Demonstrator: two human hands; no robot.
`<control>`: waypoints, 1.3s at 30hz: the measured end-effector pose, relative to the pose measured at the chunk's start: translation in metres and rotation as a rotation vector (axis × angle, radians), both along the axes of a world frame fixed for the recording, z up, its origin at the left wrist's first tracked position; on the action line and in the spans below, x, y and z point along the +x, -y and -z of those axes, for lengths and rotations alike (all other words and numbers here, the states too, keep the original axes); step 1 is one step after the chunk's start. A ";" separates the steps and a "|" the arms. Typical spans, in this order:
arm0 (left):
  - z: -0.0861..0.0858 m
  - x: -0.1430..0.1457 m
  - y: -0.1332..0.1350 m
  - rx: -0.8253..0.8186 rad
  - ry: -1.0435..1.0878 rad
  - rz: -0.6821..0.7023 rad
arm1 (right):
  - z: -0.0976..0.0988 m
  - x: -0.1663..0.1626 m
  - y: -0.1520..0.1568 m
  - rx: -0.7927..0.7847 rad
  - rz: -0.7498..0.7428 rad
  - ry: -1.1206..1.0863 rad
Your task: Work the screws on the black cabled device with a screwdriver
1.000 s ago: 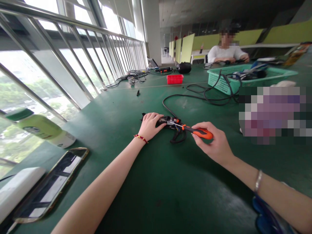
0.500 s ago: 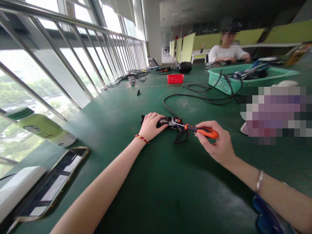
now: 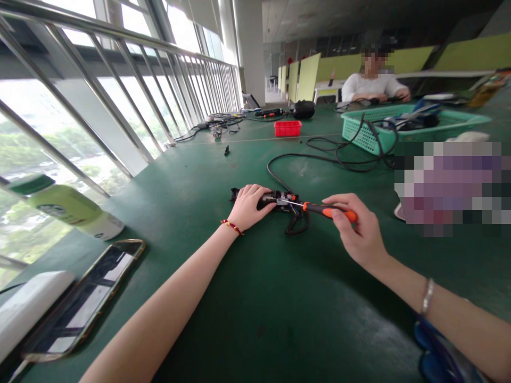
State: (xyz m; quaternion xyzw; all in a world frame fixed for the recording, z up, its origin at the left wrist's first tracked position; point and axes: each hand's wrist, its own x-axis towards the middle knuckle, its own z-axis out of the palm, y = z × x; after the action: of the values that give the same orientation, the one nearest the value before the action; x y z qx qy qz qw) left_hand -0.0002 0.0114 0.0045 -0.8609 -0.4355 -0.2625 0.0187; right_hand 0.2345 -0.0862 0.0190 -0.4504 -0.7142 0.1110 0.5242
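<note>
Pinches screwdriver in right hand and clasps black tool under left hand, but risks skidding off into exposed wires through too shallow a slant.

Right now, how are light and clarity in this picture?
Head view: glass windows glare nearly white at left; the black-screened phone mirrors pale patches; a soft shadow darkens the smooth green tabletop below the right hand; pixelation partly covers the right edge.

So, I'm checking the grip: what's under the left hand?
The left hand lies over a black device. One end and, opposite, a part with exposed wires show; the stretch beneath the hand is covered, so can't be seen.
</note>
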 end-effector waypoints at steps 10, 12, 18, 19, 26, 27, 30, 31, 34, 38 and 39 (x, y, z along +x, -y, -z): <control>0.001 0.000 -0.001 -0.052 0.037 0.026 | 0.005 -0.002 -0.003 0.197 0.065 -0.067; 0.002 0.000 -0.001 -0.049 0.036 0.024 | 0.002 -0.001 -0.001 0.143 0.088 -0.023; 0.001 0.000 0.000 -0.042 0.031 0.025 | 0.003 0.000 -0.001 0.087 0.069 -0.024; 0.001 0.000 0.000 -0.029 0.040 0.024 | 0.004 0.000 -0.002 0.128 0.081 -0.030; -0.002 0.014 0.011 0.119 0.374 -0.136 | 0.006 -0.002 -0.003 0.231 0.055 -0.018; -0.002 0.018 0.014 0.125 0.409 -0.145 | 0.004 -0.002 -0.002 0.224 0.060 -0.003; -0.004 0.026 0.021 0.140 0.486 -0.154 | 0.001 -0.002 0.001 0.176 0.063 0.028; -0.004 0.028 0.022 0.141 0.505 -0.144 | 0.001 -0.002 0.001 0.168 0.064 0.026; -0.004 0.028 0.023 0.120 0.542 -0.113 | 0.004 -0.001 -0.001 0.206 0.079 -0.006; -0.001 0.027 0.020 0.050 0.610 -0.077 | 0.007 -0.002 -0.002 0.276 0.070 -0.008; 0.000 0.027 0.019 0.034 0.625 -0.062 | 0.006 -0.002 -0.002 0.279 0.073 0.010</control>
State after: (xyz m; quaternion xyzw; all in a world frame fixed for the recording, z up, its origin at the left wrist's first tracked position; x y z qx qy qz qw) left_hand 0.0267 -0.0079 0.0048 -0.7242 -0.4418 -0.5211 -0.0935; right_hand 0.2324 -0.0845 0.0128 -0.3994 -0.7085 -0.0107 0.5817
